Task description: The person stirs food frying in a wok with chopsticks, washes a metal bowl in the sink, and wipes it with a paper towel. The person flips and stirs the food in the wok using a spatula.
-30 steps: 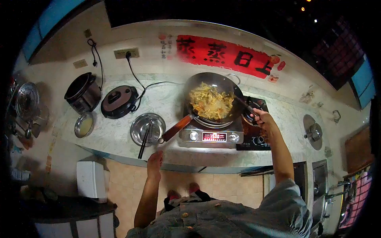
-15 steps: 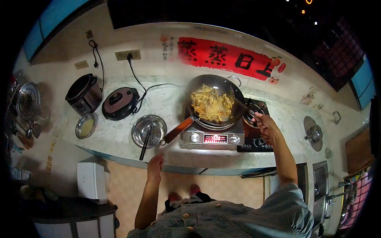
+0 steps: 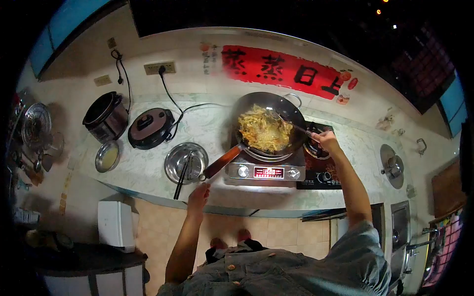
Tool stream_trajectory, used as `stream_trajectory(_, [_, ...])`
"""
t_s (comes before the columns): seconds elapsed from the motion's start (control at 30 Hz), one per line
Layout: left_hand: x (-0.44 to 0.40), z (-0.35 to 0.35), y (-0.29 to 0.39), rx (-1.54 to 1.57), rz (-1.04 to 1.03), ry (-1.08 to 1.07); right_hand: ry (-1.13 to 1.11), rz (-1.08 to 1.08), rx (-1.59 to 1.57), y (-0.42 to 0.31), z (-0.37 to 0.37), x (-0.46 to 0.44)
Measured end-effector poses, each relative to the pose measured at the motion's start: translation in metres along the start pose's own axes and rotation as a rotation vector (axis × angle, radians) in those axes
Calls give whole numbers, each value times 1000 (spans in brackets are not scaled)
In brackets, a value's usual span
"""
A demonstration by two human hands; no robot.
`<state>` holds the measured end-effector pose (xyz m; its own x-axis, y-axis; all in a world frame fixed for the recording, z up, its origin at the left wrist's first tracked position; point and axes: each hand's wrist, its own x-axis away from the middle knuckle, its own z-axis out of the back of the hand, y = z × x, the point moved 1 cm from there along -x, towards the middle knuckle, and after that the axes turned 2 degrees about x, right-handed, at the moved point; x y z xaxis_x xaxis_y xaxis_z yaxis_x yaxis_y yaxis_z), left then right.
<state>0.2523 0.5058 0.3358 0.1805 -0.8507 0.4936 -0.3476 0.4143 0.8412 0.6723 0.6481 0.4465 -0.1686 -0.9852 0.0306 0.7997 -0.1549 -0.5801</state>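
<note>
A dark wok (image 3: 289,106) holds shredded yellow and orange food (image 3: 261,129) on a lit induction cooker (image 3: 232,170). My right hand (image 3: 324,140) is closed around the handle of a spatula (image 3: 300,129), whose far end is in the food. My left hand (image 3: 199,196), with fingers drawn together, is just below the tip of the wok's wooden handle (image 3: 222,163); I see no grip on the handle. Left of that handle, black chopsticks (image 3: 183,173) lean in a steel bowl (image 3: 170,159).
A second dark cooktop (image 3: 318,180) is right of the wok. On the left are an open pressure cooker (image 3: 112,123), its lid (image 3: 148,129) and a small bowl of pale liquid (image 3: 106,157). A cord (image 3: 172,101) runs from the wall socket. A sink (image 3: 400,222) lies far right.
My right hand has moved slightly up and left with the spatula, shifting its end in the food. My left hand has risen toward the tip of the wok handle.
</note>
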Motion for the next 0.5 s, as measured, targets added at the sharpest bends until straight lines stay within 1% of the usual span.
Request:
stream_trajectory(0.03, [-2,-3,2,-1,1,-1,18,-46,239,3,1,-12])
stream_trajectory(0.07, [-4,-6,4,-22,-10,-28,19,-47,238,-2,3,-14])
stream_trajectory(0.13, [-9,-14,7,-45,-23,-57,130,5,498,-13,7,-18])
stream_trajectory(0.2, [-14,-21,9,-62,-67,13,130,33,557,-18,10,-25])
stream_trajectory(0.23, [-18,-20,5,-60,-70,17,170,118,628,-21,10,-28])
stream_trajectory(0.27, [-23,-16,0,-39,-125,1,209,204,698,-23,10,-33])
stream_trajectory(0.3, [-29,-14,-3,-17,-180,-15,211,225,721,-22,12,-40])
stream_trajectory(0.33, [-36,-10,-5,-13,-183,-8,211,234,720,-20,14,-50])
stream_trajectory(0.4, [-45,-3,-4,-111,-218,82,279,301,870,-14,21,-68])
stream_trajectory(0.43, [-54,3,-3,-109,-217,87,337,366,893,-10,25,-75])
stream_trajectory(0.47, [-66,10,-1,-121,-196,97,334,370,892,-8,30,-84])
stream_trajectory(0.5, [-79,17,2,-132,-175,105,334,420,955,-5,36,-95])
